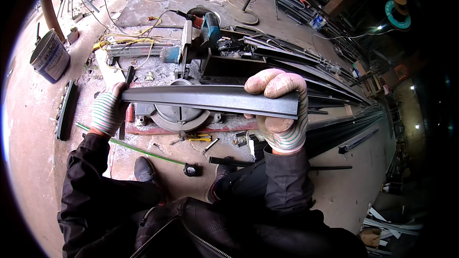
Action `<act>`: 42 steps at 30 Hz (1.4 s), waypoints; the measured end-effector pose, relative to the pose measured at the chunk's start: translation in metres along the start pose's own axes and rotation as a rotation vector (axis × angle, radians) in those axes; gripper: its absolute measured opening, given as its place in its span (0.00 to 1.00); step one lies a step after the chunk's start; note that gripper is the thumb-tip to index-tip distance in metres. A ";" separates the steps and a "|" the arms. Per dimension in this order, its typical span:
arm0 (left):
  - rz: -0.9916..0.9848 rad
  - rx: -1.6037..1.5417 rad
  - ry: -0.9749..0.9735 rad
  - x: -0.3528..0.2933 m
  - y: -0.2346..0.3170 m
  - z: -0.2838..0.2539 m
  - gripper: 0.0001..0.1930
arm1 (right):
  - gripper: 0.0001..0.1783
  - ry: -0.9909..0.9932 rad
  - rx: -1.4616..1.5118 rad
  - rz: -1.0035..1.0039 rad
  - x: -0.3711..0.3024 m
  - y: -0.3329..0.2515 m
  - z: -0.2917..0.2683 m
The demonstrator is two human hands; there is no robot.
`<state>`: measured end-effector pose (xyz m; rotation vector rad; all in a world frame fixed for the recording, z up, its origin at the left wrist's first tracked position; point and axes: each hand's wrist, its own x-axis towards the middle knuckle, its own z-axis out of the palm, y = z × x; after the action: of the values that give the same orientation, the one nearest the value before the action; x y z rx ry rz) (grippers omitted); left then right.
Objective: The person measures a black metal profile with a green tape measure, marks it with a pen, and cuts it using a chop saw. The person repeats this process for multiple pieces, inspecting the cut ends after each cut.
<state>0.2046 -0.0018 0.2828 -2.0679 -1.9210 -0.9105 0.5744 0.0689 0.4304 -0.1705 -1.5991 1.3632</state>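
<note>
A long dark grey metal profile (pixel 191 96) is held level across my front, above a miter saw (pixel 176 120). My left hand (pixel 108 112), in a striped knit glove, is closed round its left end. At the right end my right hand (pixel 285 131), gloved alike, curls its fingers over the top with the thumb beneath. The profile's right end face shows beside the fingers. It hides part of the saw's round table, so I cannot tell whether the two touch.
A tape measure (pixel 192 169) with its green blade pulled out lies near my shoes. Yellow-handled pliers (pixel 199 138) lie before the saw. Dark profiles (pixel 344 126) are piled at right. A bucket (pixel 50 57) stands far left; yellow cords (pixel 138 36) trail behind the saw.
</note>
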 end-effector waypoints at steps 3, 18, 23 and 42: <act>0.002 0.001 0.002 -0.001 0.001 0.004 0.20 | 0.32 -0.022 0.005 0.010 -0.001 0.001 -0.003; -0.008 0.024 -0.005 -0.001 -0.001 0.002 0.20 | 0.32 -0.069 -0.011 -0.094 0.000 0.003 -0.005; -0.027 0.049 0.008 -0.003 -0.003 0.002 0.20 | 0.32 -0.100 -0.018 -0.080 0.003 -0.003 0.000; -0.120 -0.038 -0.033 -0.008 0.000 0.011 0.22 | 0.27 -0.265 -0.062 -0.081 0.016 -0.018 0.020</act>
<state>0.2082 -0.0032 0.2695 -2.0183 -2.0802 -0.9511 0.5598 0.0598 0.4565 0.0393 -1.8483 1.3157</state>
